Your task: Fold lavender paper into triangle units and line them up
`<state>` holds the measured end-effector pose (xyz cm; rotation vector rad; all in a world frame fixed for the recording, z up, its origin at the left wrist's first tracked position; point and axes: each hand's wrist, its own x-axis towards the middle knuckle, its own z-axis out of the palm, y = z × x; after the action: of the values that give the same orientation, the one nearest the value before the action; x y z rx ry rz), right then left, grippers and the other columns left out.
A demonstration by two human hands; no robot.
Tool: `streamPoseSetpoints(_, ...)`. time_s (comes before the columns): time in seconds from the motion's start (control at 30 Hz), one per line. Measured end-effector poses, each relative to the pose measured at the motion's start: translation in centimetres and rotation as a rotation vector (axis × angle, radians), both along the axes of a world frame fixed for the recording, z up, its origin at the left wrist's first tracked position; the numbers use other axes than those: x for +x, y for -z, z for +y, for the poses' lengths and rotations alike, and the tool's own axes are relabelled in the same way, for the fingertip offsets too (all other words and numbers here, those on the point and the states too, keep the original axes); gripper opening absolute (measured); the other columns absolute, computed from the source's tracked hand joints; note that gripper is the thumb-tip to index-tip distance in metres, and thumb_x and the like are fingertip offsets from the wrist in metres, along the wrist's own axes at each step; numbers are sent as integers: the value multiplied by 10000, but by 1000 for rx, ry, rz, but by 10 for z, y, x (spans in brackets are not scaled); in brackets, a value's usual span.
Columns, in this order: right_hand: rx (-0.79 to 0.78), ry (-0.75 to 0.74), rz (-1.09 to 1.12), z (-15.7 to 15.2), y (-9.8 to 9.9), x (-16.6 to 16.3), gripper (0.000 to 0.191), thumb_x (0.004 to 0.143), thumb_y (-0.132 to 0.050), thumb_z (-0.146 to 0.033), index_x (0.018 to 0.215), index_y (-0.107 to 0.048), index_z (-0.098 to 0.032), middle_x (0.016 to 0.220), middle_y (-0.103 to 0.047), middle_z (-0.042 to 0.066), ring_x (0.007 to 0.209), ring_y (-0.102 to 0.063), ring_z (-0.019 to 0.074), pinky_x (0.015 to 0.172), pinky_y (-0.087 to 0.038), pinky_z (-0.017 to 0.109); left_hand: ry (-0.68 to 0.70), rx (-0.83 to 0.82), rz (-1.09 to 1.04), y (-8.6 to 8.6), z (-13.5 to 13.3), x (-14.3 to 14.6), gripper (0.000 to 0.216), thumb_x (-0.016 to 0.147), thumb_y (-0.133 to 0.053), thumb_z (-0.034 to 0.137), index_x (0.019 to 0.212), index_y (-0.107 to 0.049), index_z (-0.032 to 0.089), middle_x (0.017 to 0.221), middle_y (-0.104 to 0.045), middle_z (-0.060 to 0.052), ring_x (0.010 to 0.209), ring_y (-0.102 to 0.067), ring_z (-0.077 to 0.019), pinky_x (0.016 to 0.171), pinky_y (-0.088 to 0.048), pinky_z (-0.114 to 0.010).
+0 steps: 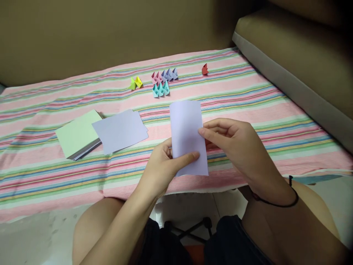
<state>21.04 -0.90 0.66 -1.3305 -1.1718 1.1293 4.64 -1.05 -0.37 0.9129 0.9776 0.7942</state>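
Between my two hands is a lavender sheet of paper point(187, 125), bent over lengthwise into a tall narrow shape. My left hand point(172, 158) grips its lower part, thumb across the front and fingers behind. At the right edge, my right hand point(226, 138) pinches the paper between thumb and fingers. Left of my hands lie loose lavender sheets point(121, 130), which overlap a thick stack of paper point(78, 134) with a pale green sheet on top.
Small folded paper pieces stand farther back: yellow ones point(136, 83), pink ones point(156, 77), lavender ones point(169, 75), turquoise ones point(160, 89) and a red one point(204, 69). A striped cloth point(68, 187) covers the surface. A brown cushioned block point(298, 62) borders it at right.
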Motion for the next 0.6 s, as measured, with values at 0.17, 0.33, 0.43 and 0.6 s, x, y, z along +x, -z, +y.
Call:
streamPoseSetpoints(0.17,15,-20,13,0,2,1,182,732,-726,-381,797,-695,-214,784,-728,28,728,-694,195,651,-589,323,-7,5,26,-1,0,0,340,667,-745,163,998,-667,167,924,-713,-58,786,-638,-171,718,-529,-293)
streamPoseSetpoints(0.33,16,-13,17,0,3,1,173,728,-729,-381,783,-694,-221,774,-727,25,721,-693,196,652,-591,326,-3,18,30,-1,-1,0,348,669,-744,174,1008,-670,171,952,-716,-61,794,-645,-180,720,-529,-299)
streamPoseSetpoints(0.43,20,-15,11,0,3,1,163,731,-728,-372,789,-695,-223,778,-727,23,725,-693,197,661,-591,331,0,27,34,-1,-1,-1,345,670,-747,187,1006,-672,170,952,-717,-62,802,-647,-186,725,-529,-300)
streamPoseSetpoints(0.6,40,-11,1,0,4,2,156,735,-724,-368,791,-697,-225,769,-724,18,725,-694,192,653,-588,316,4,36,45,-1,-1,-1,342,683,-736,183,1018,-669,166,953,-716,-65,796,-646,-184,729,-530,-308)
